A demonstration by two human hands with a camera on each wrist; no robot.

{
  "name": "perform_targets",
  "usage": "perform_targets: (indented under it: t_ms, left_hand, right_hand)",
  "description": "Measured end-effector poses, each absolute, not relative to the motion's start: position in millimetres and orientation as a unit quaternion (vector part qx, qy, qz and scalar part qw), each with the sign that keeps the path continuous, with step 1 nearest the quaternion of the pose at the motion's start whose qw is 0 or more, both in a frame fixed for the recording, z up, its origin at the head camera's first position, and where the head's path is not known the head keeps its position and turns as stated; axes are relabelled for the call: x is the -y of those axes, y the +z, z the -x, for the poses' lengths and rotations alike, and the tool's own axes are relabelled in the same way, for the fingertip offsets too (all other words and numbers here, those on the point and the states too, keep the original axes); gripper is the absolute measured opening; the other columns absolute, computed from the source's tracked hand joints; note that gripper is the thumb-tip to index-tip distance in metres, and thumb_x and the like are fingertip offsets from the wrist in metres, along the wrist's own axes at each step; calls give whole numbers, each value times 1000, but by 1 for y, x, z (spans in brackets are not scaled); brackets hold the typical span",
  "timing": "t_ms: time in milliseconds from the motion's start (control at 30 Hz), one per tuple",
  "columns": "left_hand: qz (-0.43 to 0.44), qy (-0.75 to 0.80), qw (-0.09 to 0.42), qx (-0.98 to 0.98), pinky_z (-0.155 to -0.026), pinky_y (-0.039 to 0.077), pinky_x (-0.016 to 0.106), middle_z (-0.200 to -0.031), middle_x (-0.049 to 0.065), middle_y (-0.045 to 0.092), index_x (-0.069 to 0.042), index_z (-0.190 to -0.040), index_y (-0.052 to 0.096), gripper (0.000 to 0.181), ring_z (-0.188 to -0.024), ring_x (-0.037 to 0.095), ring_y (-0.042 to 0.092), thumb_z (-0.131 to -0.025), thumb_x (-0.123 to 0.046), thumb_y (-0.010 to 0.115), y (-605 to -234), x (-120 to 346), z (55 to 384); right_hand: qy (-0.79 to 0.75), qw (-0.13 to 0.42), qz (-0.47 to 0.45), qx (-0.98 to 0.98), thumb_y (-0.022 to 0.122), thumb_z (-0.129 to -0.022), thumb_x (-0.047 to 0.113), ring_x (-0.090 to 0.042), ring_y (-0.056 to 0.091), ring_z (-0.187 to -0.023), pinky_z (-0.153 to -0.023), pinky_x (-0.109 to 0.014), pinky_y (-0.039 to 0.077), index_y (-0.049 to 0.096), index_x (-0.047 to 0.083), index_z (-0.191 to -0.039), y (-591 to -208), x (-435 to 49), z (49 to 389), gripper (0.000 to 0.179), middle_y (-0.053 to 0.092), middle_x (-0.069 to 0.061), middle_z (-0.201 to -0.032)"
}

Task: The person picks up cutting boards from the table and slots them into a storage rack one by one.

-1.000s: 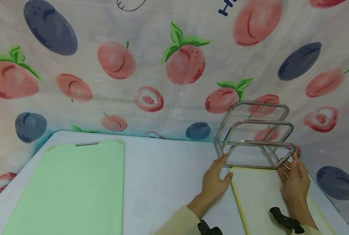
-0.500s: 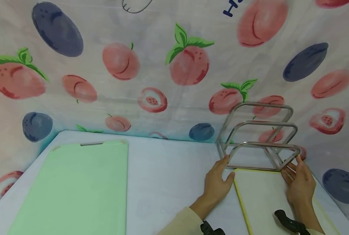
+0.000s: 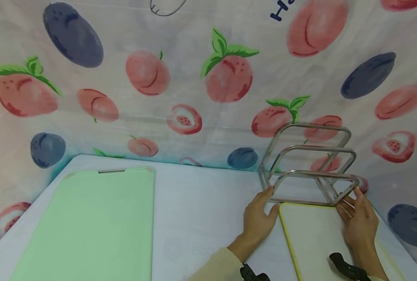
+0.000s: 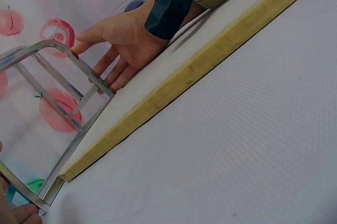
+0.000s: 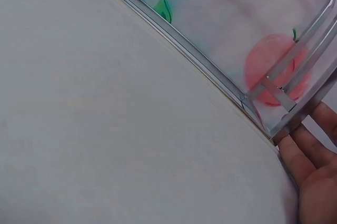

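Note:
A silver metal rack with three upright hoops (image 3: 320,175) stands at the table's back right, between both hands. My left hand (image 3: 259,216) has its fingers against the rack's left side, thumb held apart near the board's corner. On the opposite side, my right hand (image 3: 362,222) touches the frame with extended fingers; the left wrist view also shows this right hand (image 4: 131,37). A white board with a yellow edge (image 3: 310,238) lies flat just in front of the rack, partly under the right forearm. In the right wrist view the rack's base bar (image 5: 195,55) runs along the board's far edge.
A light green board (image 3: 99,218) with a slot near its far edge lies on the left of the white table (image 3: 194,218). Behind the table hangs a fruit-printed cloth (image 3: 180,70). Black wrist devices sit on both wrists.
The head view has shifted slightly, so everything appears a little further right. Both hands keep their places on the rack, and neither rack nor boards visibly move on the table.

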State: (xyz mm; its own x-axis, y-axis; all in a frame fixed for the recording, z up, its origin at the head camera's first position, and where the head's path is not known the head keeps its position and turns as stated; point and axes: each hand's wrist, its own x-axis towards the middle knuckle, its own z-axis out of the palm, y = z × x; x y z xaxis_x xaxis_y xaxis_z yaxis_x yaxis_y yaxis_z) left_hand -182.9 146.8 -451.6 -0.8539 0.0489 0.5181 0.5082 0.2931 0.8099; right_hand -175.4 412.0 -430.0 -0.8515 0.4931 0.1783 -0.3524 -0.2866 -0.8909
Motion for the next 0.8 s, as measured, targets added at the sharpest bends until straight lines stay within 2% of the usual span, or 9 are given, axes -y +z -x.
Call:
perform_targets:
  t_ms: [233,800]
  left_hand:
    - [177,-567,220,774,-93,47,35,-129,6,59,-9,-134,56,48,-117,18,56,-87,-11,65,-451,-147,183]
    - [166,-569,226,773,-94,47,34,-128,6,60,-9,-132,58,47,-117,17,56,-86,-9,66,-450,-147,183]
  right_hand:
    - [805,263,62,528,55,-94,27,-15,68,-88,-69,-24,55,47,10,-141,-431,-414,176,50,64,-7,-101]
    - [804,270,63,526,57,-94,25,-16,68,-88,-68,-26,55,49,9,-140,-433,-413,177,49,65,-8,-100]
